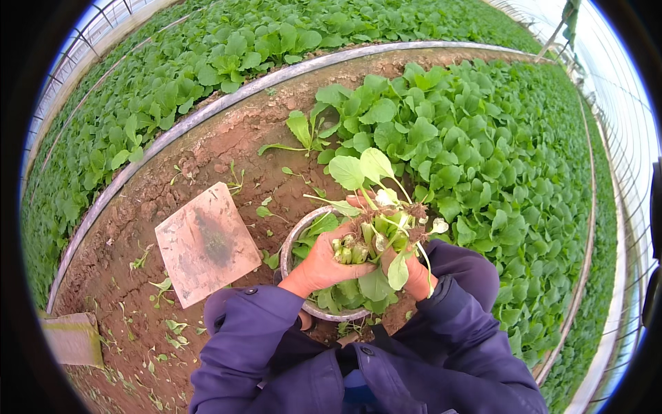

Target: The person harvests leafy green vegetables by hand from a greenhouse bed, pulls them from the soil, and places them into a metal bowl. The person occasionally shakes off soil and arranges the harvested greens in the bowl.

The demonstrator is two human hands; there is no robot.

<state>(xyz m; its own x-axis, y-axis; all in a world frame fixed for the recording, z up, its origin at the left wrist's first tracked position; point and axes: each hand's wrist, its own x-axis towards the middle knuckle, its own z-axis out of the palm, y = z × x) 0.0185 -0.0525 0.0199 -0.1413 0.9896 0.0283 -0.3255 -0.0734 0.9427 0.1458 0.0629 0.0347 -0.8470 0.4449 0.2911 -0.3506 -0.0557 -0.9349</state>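
Note:
My left hand [326, 261] is closed around the cut stem ends of several leafy green plants above a round tub. My right hand [414, 274] holds a bunch of uprooted leafy greens [395, 227], with pale stems and soil on the roots, against the other hand. Its fingers are partly hidden behind the leaves. Beneath both hands is the tub [290, 243], which contains loose green leaves [344, 295]. Both bunches touch one another.
A dirty square board [181, 243] lies on the soil at left, and another slab [75, 339] lies farther left. Dense leafy greens [481, 171] grow at right and beyond a long pale pipe [248, 90]. Trimmed leaves litter the soil. My knees flank the tub.

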